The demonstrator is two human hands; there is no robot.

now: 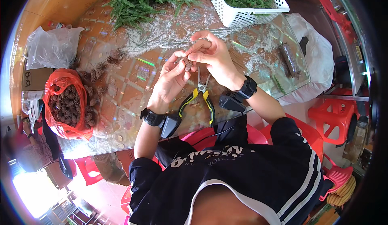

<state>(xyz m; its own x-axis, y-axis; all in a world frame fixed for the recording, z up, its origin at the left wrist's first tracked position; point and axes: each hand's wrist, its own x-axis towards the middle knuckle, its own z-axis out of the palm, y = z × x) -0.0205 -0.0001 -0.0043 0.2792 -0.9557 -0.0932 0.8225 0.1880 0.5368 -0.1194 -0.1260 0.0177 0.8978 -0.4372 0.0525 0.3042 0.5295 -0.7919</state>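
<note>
A small brown pine cone (188, 65) is pinched between the thumb and fingers of my left hand (169, 79). Right against it, my right hand (217, 59) has its thumb and forefinger pressed together; what they grip is too small to make out. Just below both hands, a pair of pliers (202, 88) with yellow-and-black handles lies on the table, its jaws apart and pointing away from me. Beyond my hands, thin stems dusted with white flakes run across the table toward the heap of green artificial pine sprigs (141, 1).
At the left stands a red plastic bag (87, 93) full of pine cones, with loose cones beside it. Behind it is a clear plastic bag (54, 47). A white perforated basket (250, 17) of sprigs stands far right, and a dark roll (287, 59) lies near the glass-topped table's (125, 120) right edge.
</note>
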